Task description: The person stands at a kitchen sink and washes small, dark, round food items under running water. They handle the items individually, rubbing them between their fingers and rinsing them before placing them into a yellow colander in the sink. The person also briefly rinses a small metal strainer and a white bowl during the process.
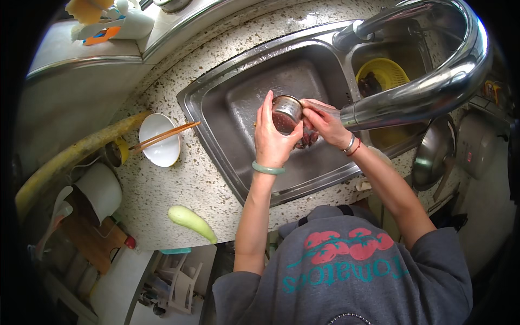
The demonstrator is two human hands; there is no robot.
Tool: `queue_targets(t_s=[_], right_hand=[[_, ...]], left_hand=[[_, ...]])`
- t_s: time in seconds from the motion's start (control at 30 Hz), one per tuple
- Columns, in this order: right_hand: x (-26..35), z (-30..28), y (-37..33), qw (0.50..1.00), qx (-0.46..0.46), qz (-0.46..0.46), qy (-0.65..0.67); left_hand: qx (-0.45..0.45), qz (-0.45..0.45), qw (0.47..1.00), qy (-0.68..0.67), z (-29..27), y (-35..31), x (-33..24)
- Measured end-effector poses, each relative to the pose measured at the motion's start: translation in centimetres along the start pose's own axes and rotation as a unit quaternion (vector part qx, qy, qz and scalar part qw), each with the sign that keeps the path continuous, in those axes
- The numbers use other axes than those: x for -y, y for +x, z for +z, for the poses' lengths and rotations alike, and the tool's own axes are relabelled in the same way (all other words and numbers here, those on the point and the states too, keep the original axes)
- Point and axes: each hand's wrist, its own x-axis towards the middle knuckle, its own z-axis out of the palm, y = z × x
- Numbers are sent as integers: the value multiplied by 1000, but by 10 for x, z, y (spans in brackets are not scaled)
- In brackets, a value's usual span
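Observation:
Over the large sink basin (pixel 233 103), my left hand (pixel 272 142) is wrapped round a small shiny metal cup (pixel 287 111), thumb on one side and fingers on the other. My right hand (pixel 326 123) is closed at the cup's right rim, its fingertips touching it. What looks like a stream of water (pixel 326 109) runs from the faucet (pixel 411 100) across the right hand toward the cup. Below the cup, partly hidden by my hands, is some dark reddish stuff (pixel 309 139). The cup's inside is only partly visible.
The thick chrome faucet arches over the right side. A yellow strainer (pixel 391 73) sits in the smaller basin. On the speckled counter at left are a white bowl (pixel 157 149) with chopsticks (pixel 170 132) across it and a pale green gourd (pixel 190 221). A wok (pixel 435 154) stands at right.

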Motion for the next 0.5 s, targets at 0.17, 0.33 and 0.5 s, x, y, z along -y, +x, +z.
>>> queue_targets(t_s=[0.17,0.33,0.5], right_hand=[[19,-3,12,995,6,-42,-92],[26,-8,10,985,44,-33,-164],[34,-4,5,990,52,99,-84]], left_hand=[[31,74,991,111,1,-6,-6],[-28,63,994,80,-1,-5,-4],[-18,-12,1000,-1,6,-8,2]])
